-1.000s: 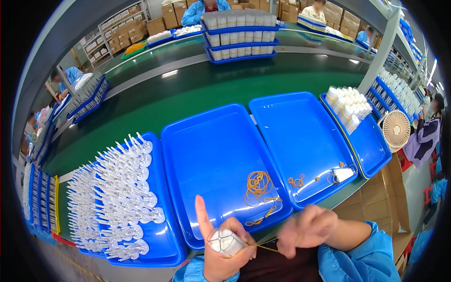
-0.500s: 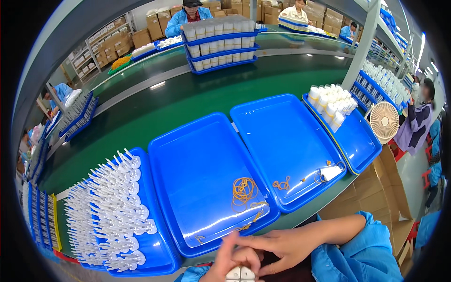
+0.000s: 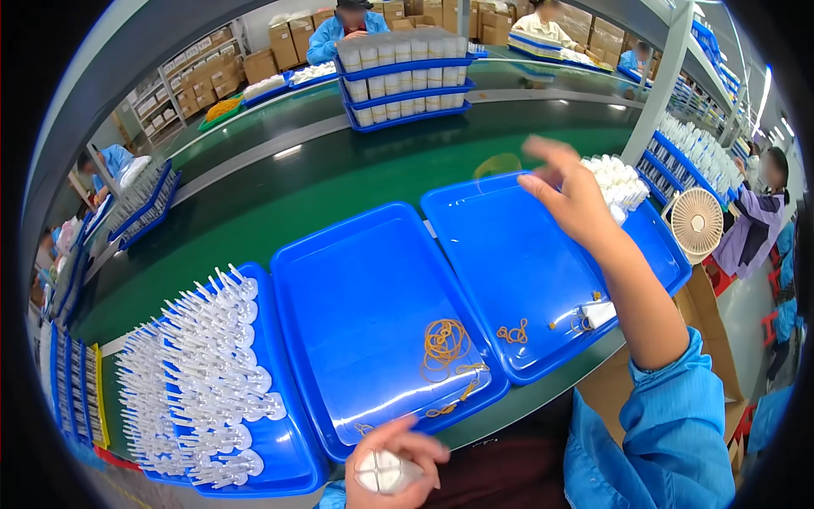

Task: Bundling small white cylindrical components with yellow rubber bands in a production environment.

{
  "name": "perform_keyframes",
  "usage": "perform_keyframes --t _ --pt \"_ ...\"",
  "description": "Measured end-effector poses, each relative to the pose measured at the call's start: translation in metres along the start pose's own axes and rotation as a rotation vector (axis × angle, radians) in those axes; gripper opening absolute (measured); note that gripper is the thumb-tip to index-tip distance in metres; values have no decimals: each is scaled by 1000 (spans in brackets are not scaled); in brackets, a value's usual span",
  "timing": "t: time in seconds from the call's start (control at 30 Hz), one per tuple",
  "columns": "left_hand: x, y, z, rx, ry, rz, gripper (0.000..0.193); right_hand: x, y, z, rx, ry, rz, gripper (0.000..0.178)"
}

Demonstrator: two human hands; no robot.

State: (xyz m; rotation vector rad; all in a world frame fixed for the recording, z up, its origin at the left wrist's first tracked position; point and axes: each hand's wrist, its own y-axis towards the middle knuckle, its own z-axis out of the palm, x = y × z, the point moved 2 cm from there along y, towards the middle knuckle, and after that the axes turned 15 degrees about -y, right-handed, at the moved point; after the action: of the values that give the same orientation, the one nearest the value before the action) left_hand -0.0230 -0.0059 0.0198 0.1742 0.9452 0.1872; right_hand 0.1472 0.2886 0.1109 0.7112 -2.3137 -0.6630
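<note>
In my left hand, low in the picture, is a round white bundle whose end is split by a cross into several parts. The fingers are curled about it, smeared at the tips. My right hand is raised over the far part of the right-middle blue tray, thumb and fingers apart, holding nothing. Just beyond its fingertips a blurred yellow ring, like a rubber band, hangs in the air. Orange rubber bands lie in the left-middle tray.
White stemmed parts with round clear bases fill the left tray. White capped cylinders stand in the right tray, near a small fan. Stacked trays stand across the green table. Several people work beyond.
My right hand has left my left hand and swung far up and right. The left hand has moved slightly left, still around the white bundle. A yellow ring now shows in the air.
</note>
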Motion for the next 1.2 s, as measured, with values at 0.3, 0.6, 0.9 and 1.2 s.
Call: perform_keyframes --t 0.3,0.6,0.9,1.2 --pt "1 5 -3 -393 -58 -42 24 77 -120 77 569 -141 -774 10" --pt "2 13 0 -437 12 58 26 86 -116 68 573 80 -674 8" --pt "9 21 7 -456 -161 -137 25 108 -118 30 900 591 -480 12" --pt "-18 18 15 491 -864 -211 24 96 -139 -2 1638 1547 -218 31"
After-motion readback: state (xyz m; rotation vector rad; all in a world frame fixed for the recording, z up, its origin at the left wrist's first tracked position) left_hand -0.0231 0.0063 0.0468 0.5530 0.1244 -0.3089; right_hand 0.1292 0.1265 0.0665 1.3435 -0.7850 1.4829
